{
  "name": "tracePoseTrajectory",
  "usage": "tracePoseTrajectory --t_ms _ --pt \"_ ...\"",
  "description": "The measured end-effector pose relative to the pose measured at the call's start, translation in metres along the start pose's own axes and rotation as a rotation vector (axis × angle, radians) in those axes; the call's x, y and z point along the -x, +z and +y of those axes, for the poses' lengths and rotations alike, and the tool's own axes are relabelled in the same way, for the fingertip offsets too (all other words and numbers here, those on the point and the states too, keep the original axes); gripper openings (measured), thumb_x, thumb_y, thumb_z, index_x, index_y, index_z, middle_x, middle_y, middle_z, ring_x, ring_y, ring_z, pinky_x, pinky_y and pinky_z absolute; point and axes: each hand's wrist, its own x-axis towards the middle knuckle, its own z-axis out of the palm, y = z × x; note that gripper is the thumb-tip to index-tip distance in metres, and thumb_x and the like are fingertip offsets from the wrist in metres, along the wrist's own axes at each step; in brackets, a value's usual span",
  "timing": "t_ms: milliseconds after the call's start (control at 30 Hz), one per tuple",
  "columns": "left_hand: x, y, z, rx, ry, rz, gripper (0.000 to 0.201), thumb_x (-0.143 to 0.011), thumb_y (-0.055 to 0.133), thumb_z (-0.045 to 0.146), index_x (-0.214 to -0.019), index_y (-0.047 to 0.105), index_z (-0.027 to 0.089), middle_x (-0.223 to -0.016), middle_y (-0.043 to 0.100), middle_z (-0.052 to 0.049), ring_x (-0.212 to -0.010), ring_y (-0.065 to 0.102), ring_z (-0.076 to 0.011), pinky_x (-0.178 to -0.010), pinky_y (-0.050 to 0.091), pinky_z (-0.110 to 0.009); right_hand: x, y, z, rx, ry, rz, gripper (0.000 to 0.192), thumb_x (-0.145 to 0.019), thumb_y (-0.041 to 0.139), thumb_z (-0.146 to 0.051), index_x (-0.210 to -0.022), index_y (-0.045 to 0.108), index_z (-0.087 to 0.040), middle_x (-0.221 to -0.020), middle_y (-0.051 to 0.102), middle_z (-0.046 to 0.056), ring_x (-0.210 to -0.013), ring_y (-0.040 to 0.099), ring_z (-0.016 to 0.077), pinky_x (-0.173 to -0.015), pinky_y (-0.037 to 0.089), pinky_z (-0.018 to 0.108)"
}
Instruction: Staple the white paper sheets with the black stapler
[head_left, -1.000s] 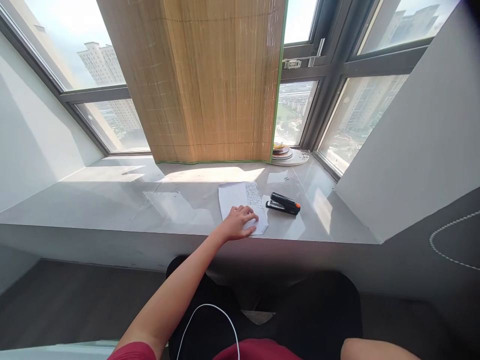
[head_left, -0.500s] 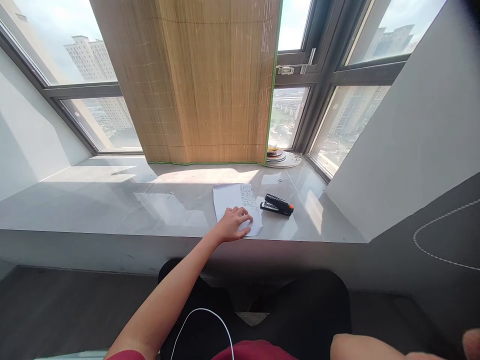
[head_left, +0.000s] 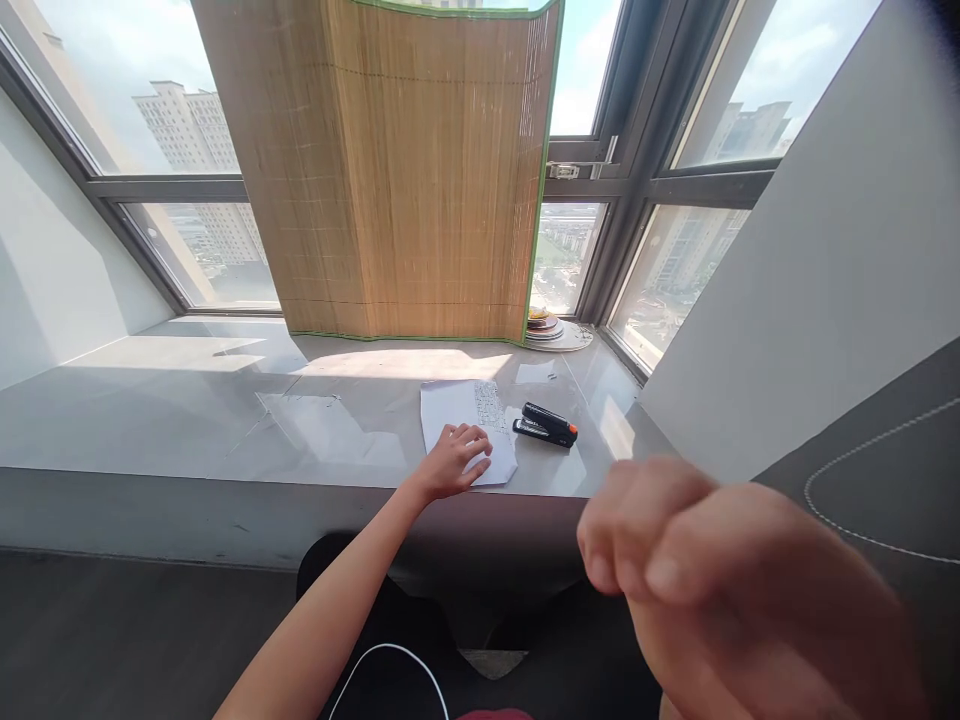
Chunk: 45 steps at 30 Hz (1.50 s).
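White paper sheet (head_left: 463, 425) lies flat on the grey worktop (head_left: 187, 410), its near edge close to the worktop's front edge. Left hand (head_left: 452, 462) rests on the sheet's near left portion, fingers spread and pressing down, gripping nothing. Black stapler (head_left: 545, 425) with an orange tip lies just beside the sheet's right edge, apart from it. Right hand (head_left: 720, 580) is raised close to the camera, blurred, fingers curled inward; whether it holds anything cannot be told. Bamboo blind (head_left: 405, 170) stands against the window at the worktop's rear edge. Stacked plates (head_left: 553, 330) sit at the blind's right corner. Left of the sheet, a wide stretch of worktop lies open.
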Motion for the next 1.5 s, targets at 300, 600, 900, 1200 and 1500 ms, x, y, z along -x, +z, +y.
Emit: tracePoseTrajectory --t_ms 300,600,900,1200,1500 --pt "0.008 0.002 -0.004 -0.051 -0.247 0.505 0.026 -0.103 0.042 0.018 -0.077 0.046 0.021 -0.084 0.056 -0.004 -0.082 0.048 -0.0202 -0.080 0.037 -0.035 -0.019 -0.003 0.243 0.927 0.540 -0.236 0.048 -0.085 0.076 -0.034 -0.128 0.065 -0.019 -0.128 0.065 0.015 -0.121 0.057 0.0337 -0.098 0.049 0.042" --pt "0.029 -0.008 -0.051 -0.135 -0.732 0.496 0.017 -0.099 0.044 0.021 -0.099 0.061 0.021 -0.102 0.064 -0.011 -0.100 0.059 -0.0262 -0.088 0.047 -0.038 -0.041 0.060 0.224 0.945 0.700 -0.092 0.021 -0.098 0.062 -0.040 -0.104 0.067 -0.020 -0.096 0.073 0.011 -0.093 0.069 0.0265 -0.074 0.045 0.031" --pt "0.079 -0.047 -0.132 -0.430 -1.256 0.098 0.052 -0.103 0.030 0.039 -0.138 0.056 0.012 -0.151 0.045 -0.025 -0.144 0.032 -0.0513 -0.108 0.030 -0.075 -0.041 0.155 0.235 0.781 0.607 -0.293 0.015 -0.100 0.053 -0.028 -0.108 0.065 -0.022 -0.101 0.070 0.013 -0.098 0.067 0.0295 -0.074 0.052 0.037" --pt "0.077 -0.042 -0.131 -0.482 -1.246 0.063 0.053 -0.100 0.030 0.037 -0.136 0.057 0.010 -0.148 0.047 -0.028 -0.141 0.034 -0.0535 -0.108 0.026 -0.080 -0.012 0.066 0.229 0.975 0.812 -0.151 0.019 -0.094 0.051 -0.015 -0.110 0.060 -0.017 -0.107 0.069 0.016 -0.102 0.069 0.0285 -0.077 0.050 0.034" --pt "0.083 -0.037 -0.145 -0.472 -1.231 0.055 0.056 -0.101 0.025 0.039 -0.139 0.055 0.011 -0.148 0.045 -0.027 -0.140 0.032 -0.0559 -0.108 0.023 -0.081 -0.034 -0.007 0.263 1.044 0.729 -0.056 0.047 -0.106 0.037 -0.051 -0.125 0.062 -0.015 -0.125 0.065 0.020 -0.123 0.057 0.0340 -0.095 0.049 0.046"
